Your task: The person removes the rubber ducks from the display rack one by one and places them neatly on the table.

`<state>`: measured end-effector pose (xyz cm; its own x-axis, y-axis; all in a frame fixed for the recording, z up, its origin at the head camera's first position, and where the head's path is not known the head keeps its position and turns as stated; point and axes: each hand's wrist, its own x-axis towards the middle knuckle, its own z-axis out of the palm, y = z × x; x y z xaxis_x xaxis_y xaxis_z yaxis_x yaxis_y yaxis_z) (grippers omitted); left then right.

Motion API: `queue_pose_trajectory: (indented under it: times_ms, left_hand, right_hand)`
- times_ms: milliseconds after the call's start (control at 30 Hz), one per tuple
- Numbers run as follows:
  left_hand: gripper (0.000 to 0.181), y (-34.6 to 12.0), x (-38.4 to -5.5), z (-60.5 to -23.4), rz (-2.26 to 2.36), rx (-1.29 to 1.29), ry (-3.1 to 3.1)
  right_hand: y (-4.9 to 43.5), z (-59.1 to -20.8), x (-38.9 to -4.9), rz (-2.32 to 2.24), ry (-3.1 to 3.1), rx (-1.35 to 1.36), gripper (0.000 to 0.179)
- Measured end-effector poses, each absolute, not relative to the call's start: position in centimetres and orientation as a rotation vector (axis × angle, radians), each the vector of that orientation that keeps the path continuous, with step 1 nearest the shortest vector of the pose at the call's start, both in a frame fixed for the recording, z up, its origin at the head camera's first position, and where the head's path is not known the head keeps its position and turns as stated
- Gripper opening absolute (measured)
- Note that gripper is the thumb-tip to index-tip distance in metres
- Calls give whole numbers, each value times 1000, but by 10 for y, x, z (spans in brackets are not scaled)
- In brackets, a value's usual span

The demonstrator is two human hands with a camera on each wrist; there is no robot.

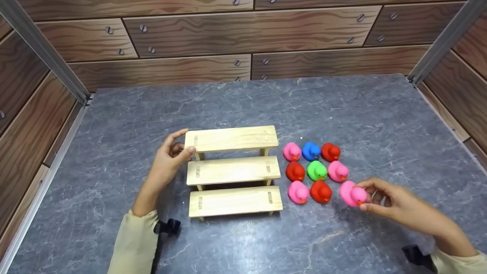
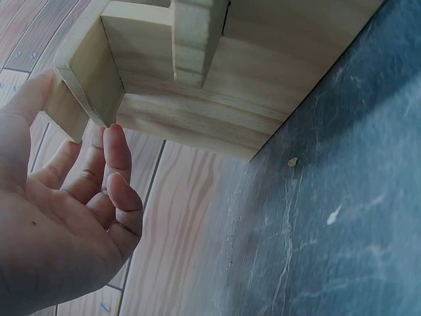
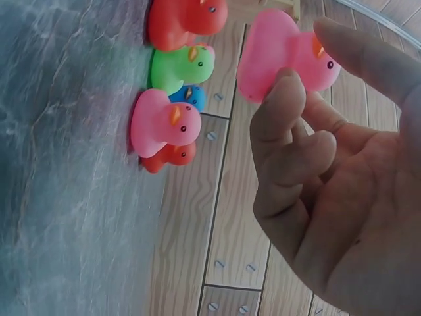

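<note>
Between thumb and fingers, my right hand [image 1: 395, 205] pinches a pink rubber duck [image 1: 353, 194], which in the right wrist view appears raised off the table. My left hand [image 1: 165, 160] grips the left end of the top step of a three-step wooden stand [image 1: 234, 169]. The left wrist view shows the thumb on one face of that step and fingertips at its edge. Beside the stand, rubber ducks sit in rows: a blue duck [image 1: 311, 151], a green duck [image 1: 317, 171], red ducks [image 1: 320, 191] and other pink ducks [image 1: 298, 192].
The grey marble-patterned table [image 1: 243, 243] carries the stand and ducks. Wood-patterned walls [image 1: 198, 36] enclose its back and sides, with metal posts at the back corners. The ducks stand close to the right ends of the steps.
</note>
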<state>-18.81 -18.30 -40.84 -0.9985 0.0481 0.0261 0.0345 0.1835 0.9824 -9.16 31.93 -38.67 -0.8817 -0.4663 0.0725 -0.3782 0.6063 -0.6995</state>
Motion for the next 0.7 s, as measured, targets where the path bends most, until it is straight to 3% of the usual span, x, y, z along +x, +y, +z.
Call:
queue_pose_trajectory:
  times_ms: [700]
  left_hand:
    - [57,-182,-189,-408,1997,91,2428]
  right_hand:
    - [322,-403,-106,-970,2693,-602,32]
